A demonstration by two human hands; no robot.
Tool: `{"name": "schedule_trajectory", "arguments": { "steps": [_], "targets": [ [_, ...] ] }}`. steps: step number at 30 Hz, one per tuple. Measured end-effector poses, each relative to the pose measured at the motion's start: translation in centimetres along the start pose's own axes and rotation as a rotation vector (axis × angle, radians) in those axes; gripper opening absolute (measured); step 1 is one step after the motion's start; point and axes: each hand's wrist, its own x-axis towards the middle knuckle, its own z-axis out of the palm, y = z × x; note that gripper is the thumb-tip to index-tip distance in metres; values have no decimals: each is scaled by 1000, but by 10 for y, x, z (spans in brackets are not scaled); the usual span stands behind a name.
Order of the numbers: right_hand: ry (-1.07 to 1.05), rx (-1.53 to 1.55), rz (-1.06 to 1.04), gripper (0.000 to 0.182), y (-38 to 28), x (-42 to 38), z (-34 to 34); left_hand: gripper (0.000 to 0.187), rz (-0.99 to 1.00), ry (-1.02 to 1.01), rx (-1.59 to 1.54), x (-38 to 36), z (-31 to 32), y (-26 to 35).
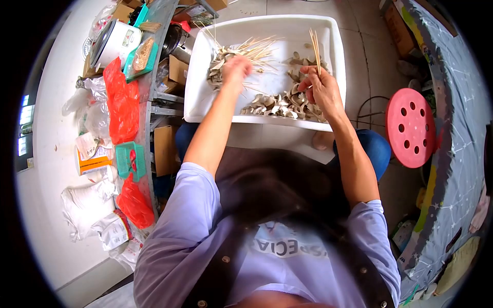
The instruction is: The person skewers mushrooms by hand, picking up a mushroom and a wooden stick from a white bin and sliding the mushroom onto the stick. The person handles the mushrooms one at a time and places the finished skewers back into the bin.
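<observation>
A large white tub holds greyish pieces, heaped along its near side and up its right side. Many thin skewers lie fanned out over more grey pieces at the tub's left. My left hand is over that left pile, at the skewers' lower ends; motion blurs its fingers. Inside the right part of the tub, my right hand holds a few thin skewers, which point up and away, with thumb and fingers bent around their lower ends.
A red round stool with holes stands right of the tub. On the left, a metal shelf carries red plastic bags, a green basket and a white pot. Patterned grey cloth hangs at the far right.
</observation>
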Motion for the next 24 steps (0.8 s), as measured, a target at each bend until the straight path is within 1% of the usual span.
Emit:
{"name": "schedule_trajectory", "arguments": {
  "steps": [1,3,5,6,9,10,12,15,16,19,20,23,24],
  "targets": [
    [-3,-23,-3,28,1,1,2,12,32,-173,316,-13,4,-10],
    [25,-120,-43,30,6,4,4,22,-219,-368,809,-26,21,-36],
    [11,-163,-71,33,10,6,3,27,170,-333,1557,-47,32,-52],
    [18,-153,-58,35,6,3,3,31,168,-250,1593,-40,32,-72],
    [-15,-287,-38,34,2,3,3,28,216,-179,1578,-39,37,-75],
    [14,-234,-49,33,6,4,5,23,211,-169,1539,-44,40,-68],
    [74,-128,-73,32,11,6,11,20,210,-195,1505,-44,40,-64],
    [120,-95,23,28,2,4,9,18,186,-191,1410,-42,36,-64],
    [122,-80,6,25,5,5,6,19,174,-181,1370,-41,34,-65],
    [27,-123,22,21,11,8,2,18,143,-253,1347,-35,26,-75],
    [26,-112,42,17,13,8,2,17,160,-235,1335,-33,25,-80],
    [42,-86,26,14,20,9,5,16,142,-202,1392,-36,35,-71],
    [53,-80,10,11,20,10,5,17,151,-151,1352,-37,39,-69]
  ]
}}
